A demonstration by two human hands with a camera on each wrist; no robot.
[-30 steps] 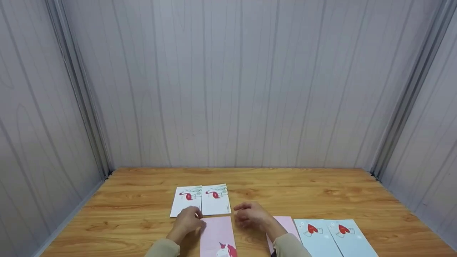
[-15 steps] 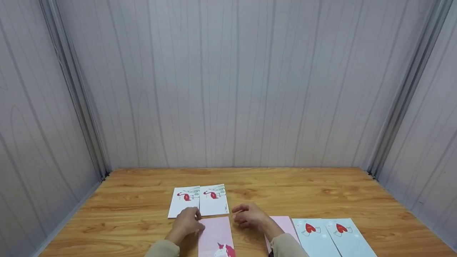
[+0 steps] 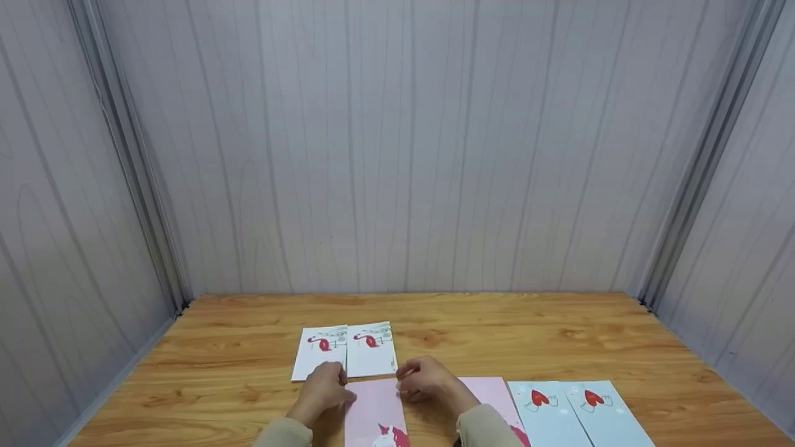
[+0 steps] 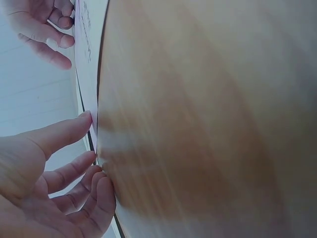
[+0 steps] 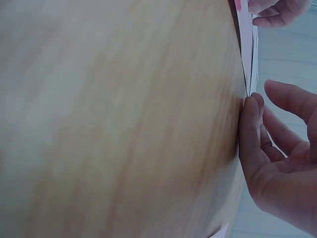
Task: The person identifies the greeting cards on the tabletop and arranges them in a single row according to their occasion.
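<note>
Left grip (image 3: 323,386) at flat rectangular card (image 3: 374,403)

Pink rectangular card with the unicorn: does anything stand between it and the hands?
Nothing visible does. The left hand is at the left edge of the pink rectangular unicorn card, and the right hand at its right edge. The two white rectangular flamingo cards lie beyond its far edge.

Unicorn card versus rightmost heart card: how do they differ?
The unicorn card is pink, the rightmost heart card bluish-white. In head view, the unicorn card's print sits low, the heart card's high. Left hand and right hand flank the unicorn card; neither touches the heart card. Both lie on the table.
</note>
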